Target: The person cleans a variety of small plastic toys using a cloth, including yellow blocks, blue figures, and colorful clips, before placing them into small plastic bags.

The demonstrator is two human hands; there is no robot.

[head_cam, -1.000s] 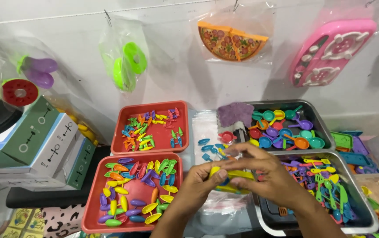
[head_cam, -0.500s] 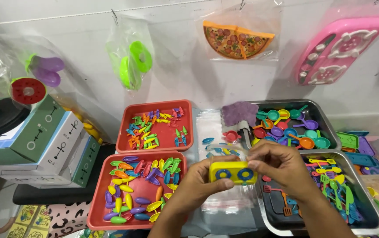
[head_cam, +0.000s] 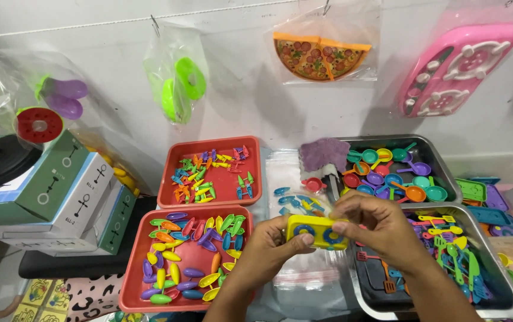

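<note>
A small yellow toy stove [head_cam: 317, 231] with blue ring burners is held between both hands over a clear plastic bag. My left hand [head_cam: 268, 250] grips its left end from below, thumb on the front. My right hand [head_cam: 375, 229] pinches its right end, fingers curled over the top. Below the hands lies a stack of clear plastic bags [head_cam: 304, 283].
A red tray [head_cam: 137, 286] of colourful toy spoons sits at front left, another red tray [head_cam: 208, 146] of small pieces behind it. Metal trays hold toy pans [head_cam: 441, 161] and utensils [head_cam: 507, 298]. Boxes [head_cam: 59, 197] stand left; bagged toys hang on the wall.
The hands have lifted the yellow toy stove up from the bags and turned its burner face toward me. The view has shifted slightly.
</note>
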